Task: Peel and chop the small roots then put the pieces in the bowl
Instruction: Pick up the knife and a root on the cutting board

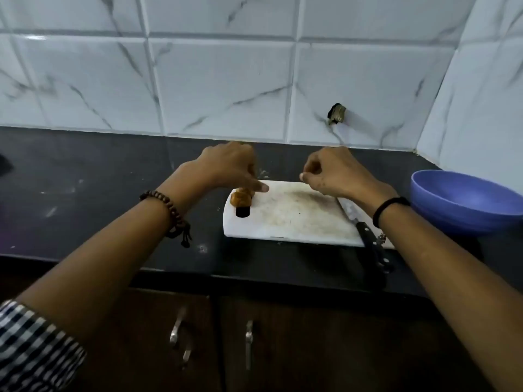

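Observation:
A couple of small brown roots (240,198) lie on the left corner of the white chopping board (285,216), next to its dark handle hole. My left hand (230,166) hovers just behind them, one finger stretched out along the board beside the roots. My right hand (329,172) is over the board's far right corner with its fingers curled; nothing shows in them. A black-handled knife (365,232) lies on the board's right side, its blade partly under my right wrist. The blue bowl (464,202) stands to the right of the board.
The board sits on a dark countertop (99,193) against a white tiled wall, with a corner wall on the right behind the bowl. Cabinet doors with metal handles (178,326) are below the counter edge. Small crumbs are scattered around the board.

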`<act>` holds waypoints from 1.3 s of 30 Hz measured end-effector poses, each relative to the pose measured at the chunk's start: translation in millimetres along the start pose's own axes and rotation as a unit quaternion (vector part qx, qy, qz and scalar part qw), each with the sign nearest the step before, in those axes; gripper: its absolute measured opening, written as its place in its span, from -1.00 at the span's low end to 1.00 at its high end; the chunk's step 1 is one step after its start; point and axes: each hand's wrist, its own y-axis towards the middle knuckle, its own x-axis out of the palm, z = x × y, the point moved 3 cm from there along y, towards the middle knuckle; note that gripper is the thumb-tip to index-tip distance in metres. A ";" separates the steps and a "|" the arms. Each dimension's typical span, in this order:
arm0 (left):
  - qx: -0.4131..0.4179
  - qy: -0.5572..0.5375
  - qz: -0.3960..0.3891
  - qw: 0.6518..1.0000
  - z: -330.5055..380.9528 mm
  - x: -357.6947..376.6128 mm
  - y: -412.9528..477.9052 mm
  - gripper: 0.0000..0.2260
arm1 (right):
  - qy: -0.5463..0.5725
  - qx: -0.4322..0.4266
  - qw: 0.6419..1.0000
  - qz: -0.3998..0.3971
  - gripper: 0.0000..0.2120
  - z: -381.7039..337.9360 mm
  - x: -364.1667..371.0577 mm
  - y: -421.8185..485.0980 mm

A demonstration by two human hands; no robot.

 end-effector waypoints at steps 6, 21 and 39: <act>-0.050 -0.069 -0.073 0.994 -0.9 4.0 -23.4 -0.75 | 0.013 0.034 0.999 -0.013 -0.87 2.4 -7.9 -21.8; 0.033 -0.219 0.101 0.970 46.5 17.7 -31.1 -0.79 | -0.009 0.067 0.997 -0.025 -0.83 12.4 -23.2 -51.9; 0.051 -0.364 0.152 0.917 79.8 72.1 -7.0 -0.71 | -0.056 0.158 0.984 -0.060 -0.69 34.7 -36.8 -84.6</act>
